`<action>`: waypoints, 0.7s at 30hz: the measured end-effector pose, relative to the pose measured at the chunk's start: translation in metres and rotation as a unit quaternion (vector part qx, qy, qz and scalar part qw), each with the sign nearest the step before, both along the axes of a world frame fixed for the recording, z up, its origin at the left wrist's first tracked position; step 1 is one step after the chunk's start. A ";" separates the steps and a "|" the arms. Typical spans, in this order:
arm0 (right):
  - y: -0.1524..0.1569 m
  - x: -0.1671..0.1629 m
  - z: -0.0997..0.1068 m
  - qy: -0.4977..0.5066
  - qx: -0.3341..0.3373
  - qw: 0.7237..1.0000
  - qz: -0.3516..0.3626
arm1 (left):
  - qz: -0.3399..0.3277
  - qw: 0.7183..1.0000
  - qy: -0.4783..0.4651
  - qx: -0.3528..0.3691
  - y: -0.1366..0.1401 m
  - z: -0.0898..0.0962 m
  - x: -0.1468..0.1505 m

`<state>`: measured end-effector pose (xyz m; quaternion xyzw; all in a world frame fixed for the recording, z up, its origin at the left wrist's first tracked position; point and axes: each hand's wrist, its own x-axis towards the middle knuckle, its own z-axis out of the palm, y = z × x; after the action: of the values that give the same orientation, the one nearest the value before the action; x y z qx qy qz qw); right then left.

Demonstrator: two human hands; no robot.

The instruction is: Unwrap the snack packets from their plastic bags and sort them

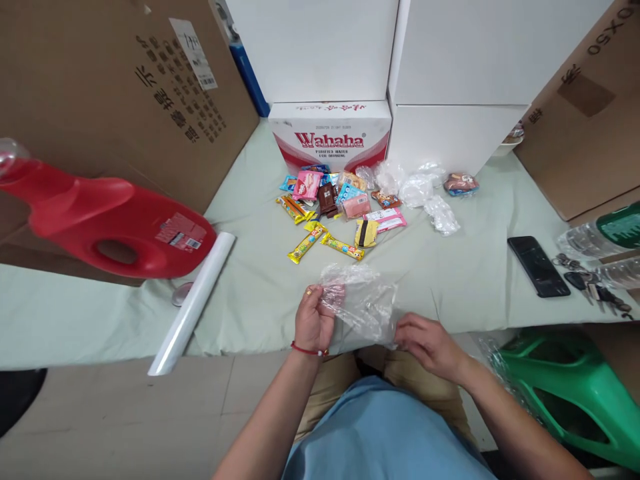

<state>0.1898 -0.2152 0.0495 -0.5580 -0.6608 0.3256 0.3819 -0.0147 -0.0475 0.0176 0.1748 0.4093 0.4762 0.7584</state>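
A clear plastic bag (373, 303) is stretched between my two hands, just over the table's front edge. My left hand (315, 317) grips its left side, thumb on top, with a red bracelet at the wrist. At the bag's lower right corner, my right hand (425, 343) pinches the film. Beyond the bag lies a pile of wrapped snacks: yellow snack sticks (343, 247), a pink packet (307, 185), a brown packet (328, 199) and a yellow packet with a dark band (366, 233). Crumpled clear plastic (417, 190) lies to the pile's right.
A Wahaha water carton (333, 137) stands behind the snacks. At left are a red jug (120, 223) and a white roll (193, 303). On the right lie a phone (539, 267), keys (595, 290) and plastic bottles (600, 237). A green stool (575, 393) stands below.
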 end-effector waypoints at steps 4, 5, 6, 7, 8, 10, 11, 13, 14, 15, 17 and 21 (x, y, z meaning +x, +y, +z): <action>-0.007 0.017 0.034 0.033 -0.114 0.978 0.172 | -0.019 0.998 -0.044 -0.032 0.000 0.006 -0.005; -0.005 0.023 0.040 0.062 -0.123 0.980 0.142 | -0.033 0.997 -0.059 -0.032 0.000 0.009 -0.006; -0.001 0.029 0.045 0.088 -0.117 0.986 0.075 | -0.051 0.996 -0.072 -0.031 -0.001 0.013 -0.006; 0.004 0.034 0.047 0.105 -0.104 0.989 -0.015 | -0.068 0.994 -0.084 -0.028 -0.001 0.017 -0.007; 0.012 0.038 0.047 0.111 -0.086 0.985 -0.104 | -0.084 0.992 -0.092 -0.024 -0.002 0.020 -0.007; 0.030 0.043 0.040 0.100 -0.053 0.971 -0.212 | -0.110 0.989 -0.100 -0.014 -0.004 0.026 -0.008; 0.039 0.043 0.035 0.094 -0.040 0.969 -0.223 | -0.121 0.987 -0.101 -0.009 -0.005 0.028 -0.008; 0.055 0.038 0.022 0.091 -0.017 0.976 -0.195 | -0.134 0.986 -0.102 0.000 -0.008 0.029 -0.009; 0.061 0.033 0.016 0.087 -0.004 0.980 -0.181 | -0.138 0.985 -0.102 0.005 -0.009 0.029 -0.009; 0.066 0.028 0.009 0.080 0.009 0.982 -0.172 | -0.144 0.984 -0.100 0.009 -0.009 0.028 -0.009; 0.071 0.018 -0.004 0.060 0.029 0.982 -0.174 | -0.161 0.983 -0.091 0.016 -0.009 0.025 -0.009; 0.070 0.007 -0.014 0.038 0.071 0.975 -0.208 | -0.175 0.982 -0.061 0.046 0.003 0.018 0.003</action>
<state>0.1971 -0.1449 0.0355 -0.6421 -0.5368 0.2117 0.5048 -0.0121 -0.0444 0.0354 0.2488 0.3031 0.3641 0.8448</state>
